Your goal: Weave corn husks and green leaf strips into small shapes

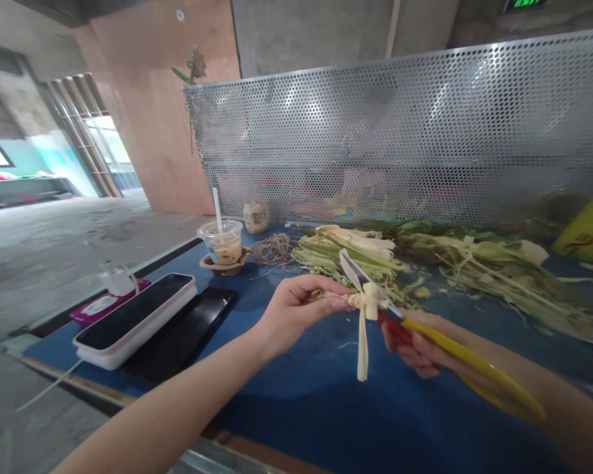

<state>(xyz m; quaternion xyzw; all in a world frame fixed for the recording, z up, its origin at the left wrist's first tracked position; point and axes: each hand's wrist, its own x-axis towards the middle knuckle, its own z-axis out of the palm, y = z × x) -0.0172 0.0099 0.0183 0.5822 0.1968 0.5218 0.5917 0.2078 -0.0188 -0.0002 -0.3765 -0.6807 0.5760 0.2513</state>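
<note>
A cup [228,252] is standing in a holder [222,269], its straw [217,209] poking up. A white case [137,316] is lying between a purple pack [101,305] and a black slab [190,336]. A metal panel [375,131] is rising behind; an exit sign [524,4] is glowing.

blue tabletop [296,401] | back — pale-green husks [346,247], twine [273,250], cup holder [227,268] | left — black slab [195,329]

Room opens on the tabletop [296,401] below the scissors [457,343], but husks [338,247] (heaped) and a perforated panel [400,131] bar the back
</note>
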